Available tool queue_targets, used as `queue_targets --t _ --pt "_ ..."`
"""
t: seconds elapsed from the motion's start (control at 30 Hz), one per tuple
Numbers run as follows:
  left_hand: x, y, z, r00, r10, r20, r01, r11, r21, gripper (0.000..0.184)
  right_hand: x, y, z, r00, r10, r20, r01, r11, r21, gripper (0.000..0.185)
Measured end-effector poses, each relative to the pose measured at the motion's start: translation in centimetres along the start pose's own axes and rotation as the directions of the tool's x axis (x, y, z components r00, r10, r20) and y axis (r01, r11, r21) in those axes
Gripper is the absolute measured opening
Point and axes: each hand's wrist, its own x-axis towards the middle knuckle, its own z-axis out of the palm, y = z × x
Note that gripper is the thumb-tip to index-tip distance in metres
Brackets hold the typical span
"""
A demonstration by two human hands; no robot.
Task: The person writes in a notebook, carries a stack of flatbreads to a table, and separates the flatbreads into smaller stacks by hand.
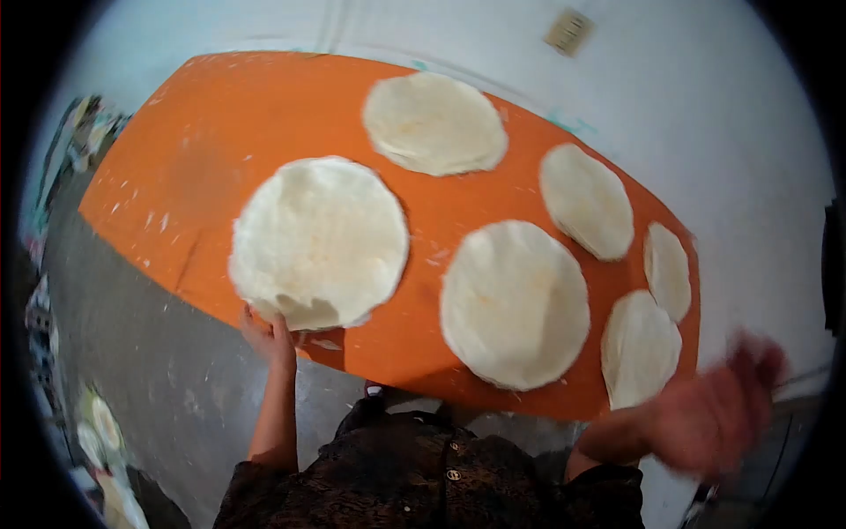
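Note:
A large, pale round flatbread (322,234) lies on an orange tabletop (203,176), left of the middle. My left hand (266,337) is at its near edge, with thumb and fingertips apart and touching the rim. Whether any finger is underneath cannot be made out. Off the right end of the table, my right hand (714,414) is raised and smeared by motion, so its fingers are unclear. Nearest to it is a smaller-looking flatbread (639,348) at the table's right end. Another round flatbread (515,304) lies between my two hands.
More flatbreads lie along the far side: one at the back (434,123), one to its right (588,201), and one by the right edge (667,269). A white wall (705,115) with an outlet plate (570,33) runs behind the table. Grey floor (185,370) shows at left.

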Motion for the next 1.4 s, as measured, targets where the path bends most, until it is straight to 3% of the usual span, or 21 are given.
queue_targets --t 0.03,0.07,0.1,0.13,0.17,0.2,0.27,0.37,0.47,0.6,0.77,0.83,0.93,1.07,1.17,1.27,1.4 --pt "-1.8 1.8 0.3 0.962 0.272 0.000 -0.262 0.929 0.260 0.030 1.0 -0.9 -2.8 0.997 -0.070 -0.035 0.068 0.996 -0.066 0.037" --pt "-4.4 3.0 0.8 0.976 0.042 0.212 -0.057 0.996 0.065 0.029 1.9 -1.6 -5.5 0.988 -0.137 -0.063 0.129 0.984 -0.125 0.037" --pt "-7.2 4.2 1.5 0.882 -0.144 0.449 0.195 0.978 -0.068 0.028 2.5 -1.9 -8.0 0.986 -0.161 -0.052 0.149 0.973 -0.177 0.037" --pt "-10.2 6.0 2.5 0.803 -0.011 0.596 0.187 0.954 -0.235 0.024 2.7 -1.9 -10.4 0.988 -0.150 -0.027 0.140 0.963 -0.232 0.037" --pt "-13.4 8.7 3.0 0.705 0.037 0.708 0.201 0.947 -0.250 0.021 2.8 -1.9 -13.0 0.992 -0.126 -0.003 0.120 0.952 -0.281 0.037" --pt "-16.3 12.8 3.0 0.557 0.004 0.830 0.346 0.908 -0.237 0.019 2.7 -1.9 -15.7 0.996 -0.088 0.020 0.090 0.940 -0.330 0.037" --pt "-22.3 16.6 4.0 0.378 0.243 0.894 0.293 0.884 -0.364 0.020 2.3 -2.0 -21.1 0.999 -0.016 0.049 0.034 0.911 -0.410 0.037" --pt "-31.1 20.1 4.7 0.180 0.183 0.966 0.402 0.883 -0.243 0.017 1.4 -2.4 -29.0 0.995 0.076 0.060 -0.036 0.863 -0.504 0.037" --pt "-37.5 22.0 4.4 0.048 0.257 0.965 0.325 0.910 -0.258 0.013 0.3 -2.9 -35.9 0.986 0.159 0.050 -0.101 0.809 -0.579 0.038" --pt "-42.3 27.1 4.1 -0.020 0.295 0.955 0.225 0.932 -0.284 0.014 -0.9 -3.1 -42.5 0.969 0.241 0.042 -0.158 0.748 -0.645 0.038" --pt "-45.8 28.4 6.8 -0.132 0.079 0.988 0.386 0.922 -0.022 0.015 -1.5 -2.1 -47.6 0.958 0.286 0.008 -0.200 0.690 -0.696 0.039" --pt "-46.6 30.1 8.3 -0.209 -0.080 0.975 0.488 0.855 0.175 0.015 -1.8 -1.3 -49.0 0.957 0.291 -0.003 -0.206 0.670 -0.713 0.040" --pt "-48.0 29.3 12.3 -0.262 -0.154 0.953 0.574 0.769 0.282 0.017 -2.3 0.3 -50.2 0.949 0.314 -0.009 -0.220 0.646 -0.731 0.041" --pt "-50.2 29.3 17.1 -0.196 -0.215 0.957 0.683 0.670 0.290 0.022 -2.0 2.9 -51.4 0.944 0.329 -0.012 -0.229 0.630 -0.742 0.042" --pt "-51.3 28.4 20.8 -0.385 -0.094 0.918 0.780 0.498 0.378 0.022 -2.1 4.5 -52.3 0.945 0.328 -0.023 -0.235 0.625 -0.745 0.043" --pt "-52.2 31.1 21.2 -0.327 -0.239 0.914 0.789 0.464 0.403 0.021 -2.1 6.2 -53.4 0.947 0.319 -0.021 -0.228 0.628 -0.744 0.044" --pt "-53.2 32.4 21.9 -0.277 -0.279 0.919 0.810 0.447 0.380 0.024 -2.4 8.1 -54.9 0.961 0.276 -0.029 -0.212 0.661 -0.720 0.046"
